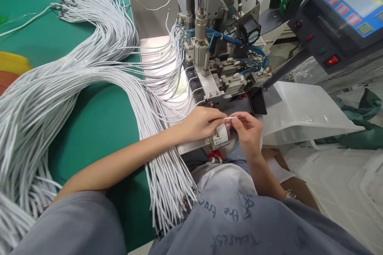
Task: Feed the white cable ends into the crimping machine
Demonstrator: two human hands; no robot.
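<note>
Being pinched by the narrowed fingers of the left hand (203, 122) and right hand (249, 130), a white cable (230, 118) is held beside the machine (200, 53), seemingly for fine control, with the bundle (103, 48) laid over the desk (98, 119), apparently within easy reach.

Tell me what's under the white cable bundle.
Green surface shows around the white cable bundle; some strands cross a pale plate. Whatever lies directly beneath the packed strands is covered, so I can't tell.
</note>
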